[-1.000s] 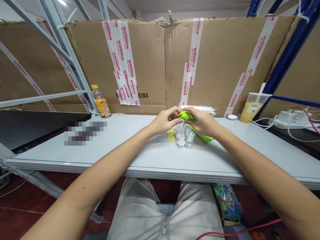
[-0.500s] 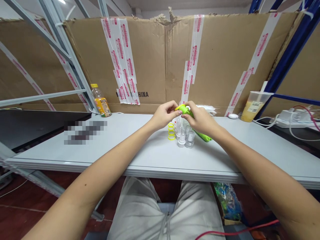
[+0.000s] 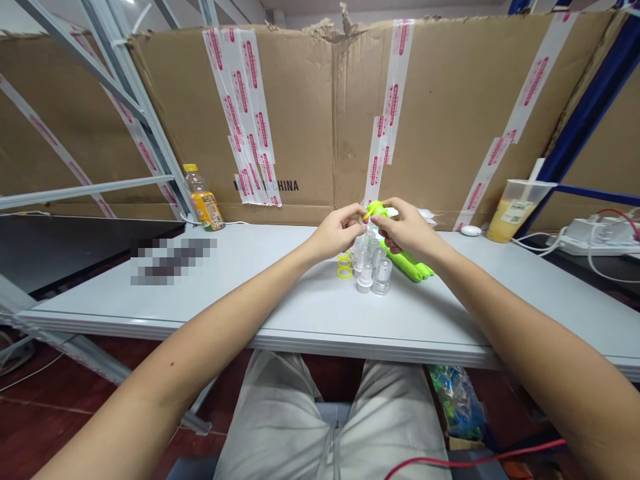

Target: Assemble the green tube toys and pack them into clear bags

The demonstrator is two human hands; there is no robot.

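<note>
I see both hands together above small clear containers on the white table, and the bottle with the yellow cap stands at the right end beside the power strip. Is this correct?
Not quite. The head view shows the bottle at the left, by the grey rack; a plastic cup stands at the right. The left hand and right hand do meet above the clear containers on the table.

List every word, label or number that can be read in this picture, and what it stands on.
"CHINA": black print on the brown cardboard wall, its start hidden under tape.
Red print on the white packing tape strips: too small to read.
Label on the yellow-capped drink bottle: blurred.
Sticker on the clear plastic cup of yellow drink: too small.
</note>
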